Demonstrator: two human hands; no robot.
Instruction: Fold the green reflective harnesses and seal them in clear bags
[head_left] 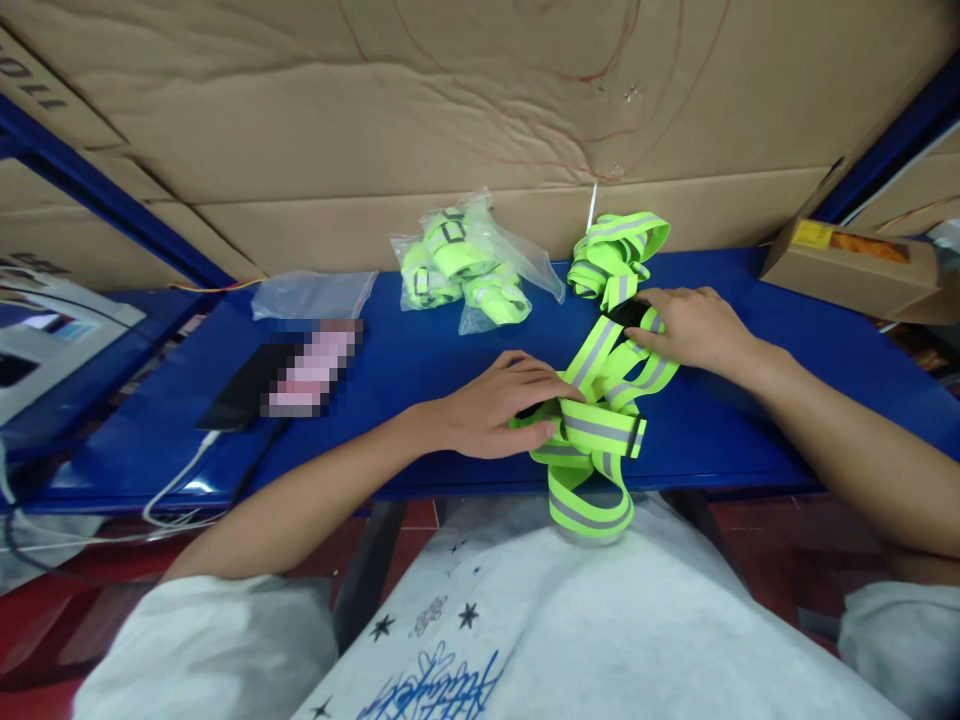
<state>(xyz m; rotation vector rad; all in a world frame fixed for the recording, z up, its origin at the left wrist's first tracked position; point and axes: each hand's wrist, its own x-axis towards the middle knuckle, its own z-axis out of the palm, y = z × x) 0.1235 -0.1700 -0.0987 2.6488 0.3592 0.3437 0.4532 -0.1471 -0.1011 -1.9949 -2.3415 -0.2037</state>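
A neon-yellow reflective strap (600, 427) with a grey stripe lies in loose loops at the front of the blue table, one loop hanging over the edge. My left hand (512, 408) is closed on its left side, thumb below and fingers above. Farther back, my right hand (694, 328) has its fingers closed round another part of the strap, near a black piece. A dark buckle or slider sits at the strap's right end. Behind my right hand rests a second heap of the same strap (616, 255); whether the two join is hidden.
Several rolled straps in clear bags (457, 262) lie at the back middle. An empty clear bag (315, 294) and a phone (247, 388) with a white cable are on the left. A cardboard box (847, 270) stands at the right; a cardboard wall (450, 110) closes the back.
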